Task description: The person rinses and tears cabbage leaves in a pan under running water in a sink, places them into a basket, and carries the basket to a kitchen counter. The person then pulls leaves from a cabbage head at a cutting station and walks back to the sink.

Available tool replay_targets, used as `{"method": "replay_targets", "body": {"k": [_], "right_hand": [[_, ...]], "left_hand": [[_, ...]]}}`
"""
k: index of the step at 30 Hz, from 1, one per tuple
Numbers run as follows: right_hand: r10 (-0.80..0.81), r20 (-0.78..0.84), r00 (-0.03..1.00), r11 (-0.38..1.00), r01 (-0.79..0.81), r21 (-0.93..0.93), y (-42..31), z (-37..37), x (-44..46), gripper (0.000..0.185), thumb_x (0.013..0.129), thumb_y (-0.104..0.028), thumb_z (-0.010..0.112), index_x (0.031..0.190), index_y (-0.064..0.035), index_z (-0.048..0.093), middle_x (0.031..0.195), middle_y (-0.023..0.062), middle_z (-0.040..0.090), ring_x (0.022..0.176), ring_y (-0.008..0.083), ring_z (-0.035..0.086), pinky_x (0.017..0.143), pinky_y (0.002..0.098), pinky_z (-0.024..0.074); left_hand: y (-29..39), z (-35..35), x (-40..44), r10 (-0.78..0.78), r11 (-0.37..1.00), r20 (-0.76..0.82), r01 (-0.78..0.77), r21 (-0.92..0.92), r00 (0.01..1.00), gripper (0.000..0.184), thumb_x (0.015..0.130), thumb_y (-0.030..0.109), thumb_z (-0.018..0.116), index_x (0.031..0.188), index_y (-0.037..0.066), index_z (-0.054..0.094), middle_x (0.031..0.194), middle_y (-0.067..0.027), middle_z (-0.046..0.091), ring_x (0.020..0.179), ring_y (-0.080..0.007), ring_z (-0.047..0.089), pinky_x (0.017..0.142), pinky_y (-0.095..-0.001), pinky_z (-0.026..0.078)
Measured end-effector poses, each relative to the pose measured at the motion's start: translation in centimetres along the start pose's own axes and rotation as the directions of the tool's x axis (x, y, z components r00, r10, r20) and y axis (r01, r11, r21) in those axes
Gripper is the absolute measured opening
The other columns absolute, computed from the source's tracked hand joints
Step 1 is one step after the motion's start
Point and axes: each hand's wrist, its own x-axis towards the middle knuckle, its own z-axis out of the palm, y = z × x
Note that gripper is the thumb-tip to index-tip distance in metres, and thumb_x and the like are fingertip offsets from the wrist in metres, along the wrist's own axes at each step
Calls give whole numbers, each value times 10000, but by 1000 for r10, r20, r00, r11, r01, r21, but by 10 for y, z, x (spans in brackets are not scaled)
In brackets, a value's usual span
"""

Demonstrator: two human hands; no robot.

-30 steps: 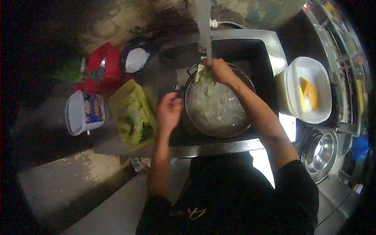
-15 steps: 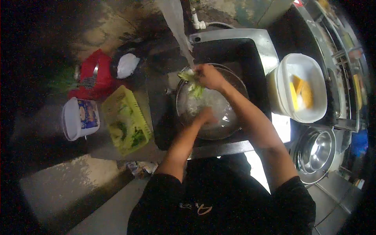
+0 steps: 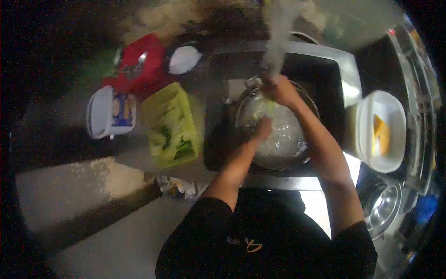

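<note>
My right hand point(image 3: 282, 91) is closed over the far side of a water-filled bowl point(image 3: 283, 153), at the lower end of a pale, translucent hanging strip point(image 3: 277, 44). A blurred bit of leafy greens point(image 3: 271, 106) hangs below its fingers. My left hand point(image 3: 263, 131) is low over the bowl, just nearer to me than the greens. Motion smears its fingers, so I cannot see what they hold. The bowl sits inside a dark sink point(image 3: 218, 153), its water rippled and shiny.
Left of the sink are a yellow-green basket point(image 3: 191, 116) with leaves inside, a white tub point(image 3: 100, 114), a red bag point(image 3: 153, 51) and a white bundle point(image 3: 184, 60). To the right stand a white container point(image 3: 397, 116) with yellow-orange pieces and metal bowls point(image 3: 384, 204).
The view has swung, so the scene sits further right. My left hand is closer to my right hand. The greens at my right hand now show less and lower.
</note>
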Motion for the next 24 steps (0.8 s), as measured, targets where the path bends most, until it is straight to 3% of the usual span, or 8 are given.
{"method": "replay_targets", "body": {"k": [2,3,6,13,18,21,22,24], "right_hand": [[-26,-28,999,960,33,280,-10,-4,-8,196,797,-197,579,912,-40,603,828,223,603,757,390,585,672,434,465],[58,64,996,980,-69,185,-3,-1,-12,170,771,-159,585,882,-31,584,816,206,596,735,384,577,664,432,458],[80,73,994,984,-67,-164,67,40,-34,143,764,-132,550,852,-26,588,809,195,600,736,394,574,672,439,453],[-283,344,896,900,371,-228,54,16,-68,193,743,-90,591,919,-10,592,823,179,612,812,370,589,724,404,471],[-14,300,954,973,-56,224,-126,-20,-17,292,736,-125,647,1009,-31,604,989,174,618,939,270,595,831,332,449],[-259,33,965,916,235,326,-181,12,14,207,775,-82,621,971,-22,595,823,94,620,749,121,565,689,283,450],[-206,91,974,935,169,312,-201,18,25,255,760,-133,629,998,-45,609,949,149,635,876,294,611,798,350,463],[-305,-56,951,861,300,410,-221,52,48,276,760,-134,621,1026,-64,599,1005,169,613,928,304,595,826,359,459]], "left_hand": [[-3,2,1,158,975,132,-176,137,979,242,741,81,531,962,17,606,878,-215,603,888,-402,566,773,-431,457],[4,-10,0,238,910,326,-328,255,915,240,732,65,529,952,9,605,892,-215,600,898,-404,562,782,-434,451],[90,-135,-56,136,988,351,-153,21,927,270,701,28,529,962,3,594,931,-211,595,904,-397,562,800,-431,441],[107,-285,-162,-71,966,-338,-20,-258,938,199,724,42,560,923,43,559,903,-172,554,873,-349,537,765,-408,439],[50,-368,-189,-125,992,-771,72,-102,624,222,754,94,589,966,34,560,921,-177,588,821,-345,572,739,-408,460],[27,-412,-183,-138,973,-750,229,19,647,297,734,144,631,987,9,552,938,-190,598,859,-333,584,745,-397,463],[13,-421,-177,-161,978,-716,207,-24,679,331,725,161,643,1001,4,550,942,-196,597,874,-332,583,757,-399,459],[-20,-431,-164,-200,980,-634,165,-114,747,400,707,195,668,1029,-6,544,950,-206,594,905,-329,579,779,-402,451]]}}
